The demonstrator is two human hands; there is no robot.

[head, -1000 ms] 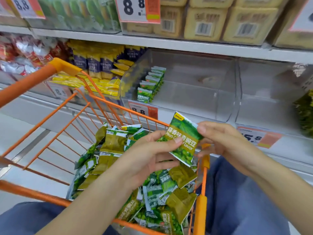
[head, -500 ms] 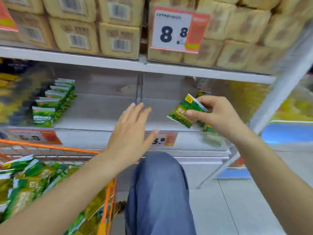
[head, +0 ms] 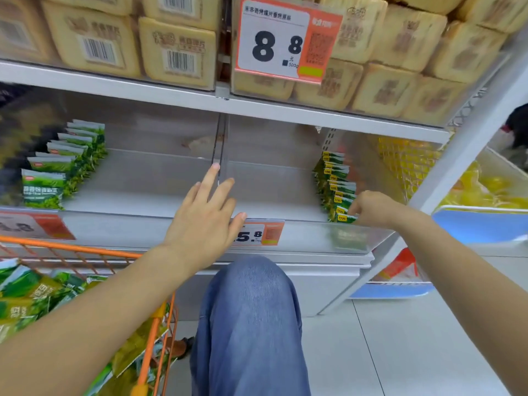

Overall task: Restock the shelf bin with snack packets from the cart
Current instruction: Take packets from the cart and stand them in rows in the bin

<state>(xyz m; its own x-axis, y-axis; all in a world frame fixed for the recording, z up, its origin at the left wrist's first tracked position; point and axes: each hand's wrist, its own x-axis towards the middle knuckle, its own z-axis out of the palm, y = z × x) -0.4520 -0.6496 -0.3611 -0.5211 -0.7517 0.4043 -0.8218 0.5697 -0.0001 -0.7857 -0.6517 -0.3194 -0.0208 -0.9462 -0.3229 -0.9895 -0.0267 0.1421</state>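
A clear shelf bin [head: 274, 192] on the middle shelf holds a row of green snack packets [head: 334, 181] standing along its right wall. My right hand [head: 371, 208] reaches into the bin's front right corner and pinches the front green packet [head: 344, 217] of that row. My left hand [head: 207, 215] hovers with fingers spread in front of the bin's left wall, holding nothing. The orange wire cart [head: 154, 318] at the lower left carries several green and olive snack packets [head: 31, 295].
The neighbouring left bin [head: 143, 178] has a row of white-topped green packets [head: 57, 167]. Tan boxed goods [head: 177, 50] fill the upper shelf behind an 8.8 price tag [head: 283, 41]. My jeans-clad knee [head: 251, 310] is bottom centre. A white shelf upright [head: 445, 178] slants at right, yellow goods beyond.
My right hand carried the green packet down and right into the bin's front right corner, onto the row. My left hand let go of it earlier and now hovers spread. View swung right from the cart.
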